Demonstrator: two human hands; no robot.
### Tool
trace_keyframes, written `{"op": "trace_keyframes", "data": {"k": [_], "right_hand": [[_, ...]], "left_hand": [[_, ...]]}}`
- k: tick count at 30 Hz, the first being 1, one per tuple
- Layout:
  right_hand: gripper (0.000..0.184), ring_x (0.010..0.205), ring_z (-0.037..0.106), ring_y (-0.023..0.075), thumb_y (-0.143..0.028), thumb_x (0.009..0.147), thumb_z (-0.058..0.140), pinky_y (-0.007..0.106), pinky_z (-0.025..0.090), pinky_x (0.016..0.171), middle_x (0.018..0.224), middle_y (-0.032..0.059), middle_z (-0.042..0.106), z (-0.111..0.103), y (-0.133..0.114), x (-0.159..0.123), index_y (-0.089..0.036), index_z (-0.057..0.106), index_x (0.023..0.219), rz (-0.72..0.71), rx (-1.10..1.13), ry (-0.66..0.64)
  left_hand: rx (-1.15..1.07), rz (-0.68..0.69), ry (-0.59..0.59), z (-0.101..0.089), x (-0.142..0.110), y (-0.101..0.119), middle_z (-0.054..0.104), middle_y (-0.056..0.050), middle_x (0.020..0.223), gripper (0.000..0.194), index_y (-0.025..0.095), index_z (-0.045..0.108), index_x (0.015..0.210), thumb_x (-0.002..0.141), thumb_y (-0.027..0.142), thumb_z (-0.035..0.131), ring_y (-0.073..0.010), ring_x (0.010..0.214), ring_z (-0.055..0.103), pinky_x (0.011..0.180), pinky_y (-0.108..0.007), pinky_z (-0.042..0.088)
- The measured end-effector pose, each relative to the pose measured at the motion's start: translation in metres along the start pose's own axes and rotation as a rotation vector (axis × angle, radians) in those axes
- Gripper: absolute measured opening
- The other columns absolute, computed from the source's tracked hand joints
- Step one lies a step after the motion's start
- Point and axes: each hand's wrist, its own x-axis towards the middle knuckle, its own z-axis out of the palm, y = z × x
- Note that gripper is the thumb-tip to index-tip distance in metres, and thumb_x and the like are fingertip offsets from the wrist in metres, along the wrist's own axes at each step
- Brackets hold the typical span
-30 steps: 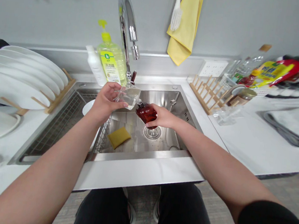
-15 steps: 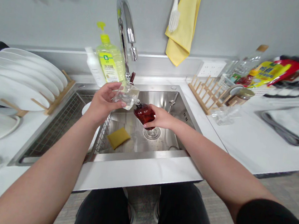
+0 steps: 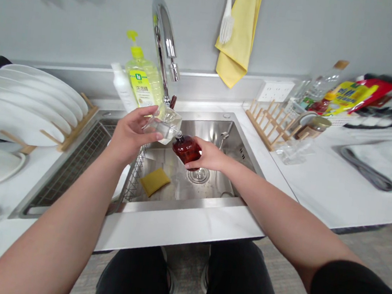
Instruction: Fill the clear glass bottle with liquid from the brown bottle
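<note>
**Left hand (image 3: pixel 131 134) holds a clear glass (image 3: pixel 163 125) and right hand (image 3: pixel 209 156) a red bottle (image 3: pixel 185 149) above the sink (image 3: pixel 212 132)**

The left fingers (image 3: pixel 149 134) curl around the lower side of the glass, gripping it tilted. The right fingers (image 3: pixel 194 164) clench the body of the bottle, which leans up toward the glass. Its narrow neck reaches the glass's right corner, though I cannot tell whether they touch. Both things are held high over the steel basin, with the bottle almost above the drain (image 3: pixel 198 175).

A yellow sponge (image 3: pixel 154 181) lies on the basin floor, and a wire rack (image 3: pixel 73 166) sits in the left side of the sink. Behind the glass stands a chrome faucet (image 3: pixel 164 35), beside a green dish soap bottle (image 3: pixel 143 82) and a white bottle (image 3: pixel 120 84) on the bench (image 3: pixel 180 225). White plates (image 3: pixel 19 108) stand in a wooden rack (image 3: pixel 78 124) to the left. A second wooden rack (image 3: pixel 269 124) stands empty to the right.
</note>
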Motion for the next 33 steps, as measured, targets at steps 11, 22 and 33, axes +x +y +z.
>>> {"op": "trace_keyframes", "data": {"k": [11, 22, 33], "right_hand": [[0.097, 0.126, 0.082, 0.0377, -0.043, 0.067, 0.109, 0.054, 0.066, 0.113, 0.139, 0.0067, 0.085, 0.007, -0.014, -0.005, -0.031, 0.068, 0.154, -0.041, 0.015, 0.043], [0.098, 0.128, 0.081, 0.0396, -0.045, 0.070, 0.107, 0.058, 0.065, 0.114, 0.143, 0.0079, 0.083, 0.007, -0.027, -0.010, -0.033, 0.066, 0.159, -0.092, -0.014, 0.110], [0.091, 0.127, 0.082, 0.0404, -0.048, 0.070, 0.107, 0.059, 0.066, 0.113, 0.139, 0.0085, 0.085, 0.006, -0.033, -0.012, -0.030, 0.071, 0.152, -0.129, 0.021, 0.194]], "left_hand": [[-0.004, 0.045, -0.014, 0.002, -0.002, 0.022, 0.081, -0.005, 0.124, 0.076, 0.032, 0.084, 0.129, 0.060, 0.027, 0.116, -0.0321, 0.121, 0.081, 0.105, -0.055, 0.075], [0.007, 0.068, -0.005, 0.008, 0.001, 0.043, 0.080, -0.003, 0.128, 0.074, 0.035, 0.086, 0.128, 0.061, 0.022, 0.112, -0.0295, 0.122, 0.080, 0.108, -0.053, 0.074], [0.051, 0.010, -0.005, 0.013, 0.010, 0.065, 0.082, -0.005, 0.133, 0.077, 0.033, 0.086, 0.131, 0.060, 0.022, 0.114, -0.0330, 0.130, 0.078, 0.103, -0.049, 0.073]]}}
